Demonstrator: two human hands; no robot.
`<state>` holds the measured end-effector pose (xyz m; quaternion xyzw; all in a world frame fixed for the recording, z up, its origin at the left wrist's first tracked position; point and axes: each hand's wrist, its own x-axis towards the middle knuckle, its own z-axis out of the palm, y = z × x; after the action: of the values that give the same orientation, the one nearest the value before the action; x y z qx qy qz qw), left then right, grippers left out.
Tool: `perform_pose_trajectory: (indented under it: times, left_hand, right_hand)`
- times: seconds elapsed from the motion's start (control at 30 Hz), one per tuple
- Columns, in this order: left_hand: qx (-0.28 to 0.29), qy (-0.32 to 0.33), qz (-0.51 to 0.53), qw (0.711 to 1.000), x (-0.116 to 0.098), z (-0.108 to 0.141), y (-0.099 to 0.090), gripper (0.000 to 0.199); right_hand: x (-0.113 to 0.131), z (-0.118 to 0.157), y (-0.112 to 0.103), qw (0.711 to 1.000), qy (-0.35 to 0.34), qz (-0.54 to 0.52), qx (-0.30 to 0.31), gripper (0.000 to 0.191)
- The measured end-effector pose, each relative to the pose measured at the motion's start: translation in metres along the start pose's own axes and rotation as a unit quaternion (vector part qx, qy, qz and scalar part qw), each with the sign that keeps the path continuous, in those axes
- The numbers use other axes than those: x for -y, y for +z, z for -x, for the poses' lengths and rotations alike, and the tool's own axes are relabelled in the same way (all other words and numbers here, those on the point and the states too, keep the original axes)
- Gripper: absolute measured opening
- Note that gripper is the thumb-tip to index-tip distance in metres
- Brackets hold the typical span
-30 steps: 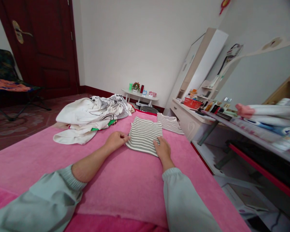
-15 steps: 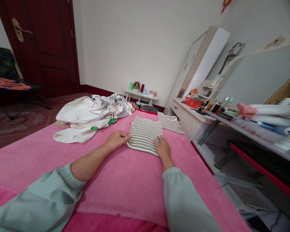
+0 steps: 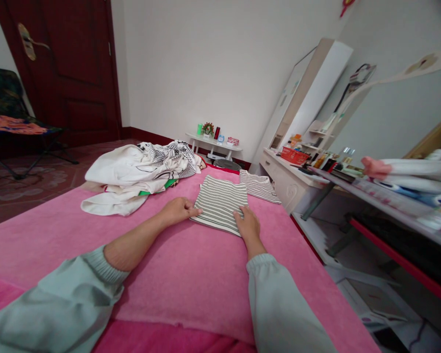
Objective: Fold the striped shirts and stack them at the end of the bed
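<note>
A folded black-and-white striped garment (image 3: 220, 198) lies flat as a rough square on the pink bed cover (image 3: 191, 274). At its near left corner, my left hand (image 3: 178, 211) pinches the edge between thumb and fingers. My right hand (image 3: 249, 223) grips the near right edge, its thumb on top of the stripes and some fingertips hidden. Just beyond, to the right, a second striped garment (image 3: 259, 186) lies folded and apart from both hands.
A heap of white and patterned clothes (image 3: 139, 166) sits at the far left of the bed. Along the right stands a white dressing table (image 3: 286, 179) with a red basket (image 3: 294, 156) and bottles. A low white stand (image 3: 213, 142) is against the back wall.
My left hand has shifted slightly left, drawing the garment's near left corner outward and straighter. My right hand has stayed in place on the right edge.
</note>
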<state>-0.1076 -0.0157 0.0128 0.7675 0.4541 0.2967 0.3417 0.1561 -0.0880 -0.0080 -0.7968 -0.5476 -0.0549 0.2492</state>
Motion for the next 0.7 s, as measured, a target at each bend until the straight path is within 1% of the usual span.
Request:
perform_pose_trajectory:
  times: [0.1, 0.2, 0.27, 0.4, 0.47, 0.53, 0.6, 0.7]
  left_hand:
    - [0.017, -0.017, -0.091, 0.996, -0.005, 0.001, 0.001, 0.039]
    - [-0.008, -0.035, -0.150, 0.988, -0.013, 0.003, 0.003, 0.026]
    - [-0.023, -0.022, -0.146, 0.989, -0.015, 0.004, 0.005, 0.018]
    - [-0.066, -0.007, -0.112, 0.992, -0.008, -0.002, 0.011, 0.022]
    - [-0.095, 0.004, -0.097, 0.991, -0.001, -0.012, 0.013, 0.022]
    - [-0.120, 0.015, -0.079, 0.989, 0.004, -0.026, 0.015, 0.024]
    - [-0.138, 0.017, -0.072, 0.988, 0.008, -0.043, 0.015, 0.029]
    - [-0.149, 0.007, -0.085, 0.985, 0.008, -0.070, 0.014, 0.030]
  right_hand:
    - [0.000, 0.000, 0.000, 1.000, 0.000, 0.000, 0.003, 0.043]
    - [0.002, 0.001, -0.001, 1.000, 0.003, 0.007, 0.007, 0.042]
    - [0.006, 0.002, -0.003, 1.000, -0.001, 0.026, 0.004, 0.040]
    - [0.019, -0.001, -0.010, 0.991, -0.040, 0.126, -0.006, 0.034]
    - [0.028, -0.008, -0.013, 0.982, -0.058, 0.178, -0.010, 0.031]
    - [0.038, -0.017, -0.014, 0.980, -0.058, 0.192, -0.017, 0.028]
    - [0.047, -0.025, -0.011, 0.986, -0.065, 0.151, -0.024, 0.025]
    - [0.056, -0.030, 0.001, 0.992, -0.107, 0.056, -0.037, 0.022]
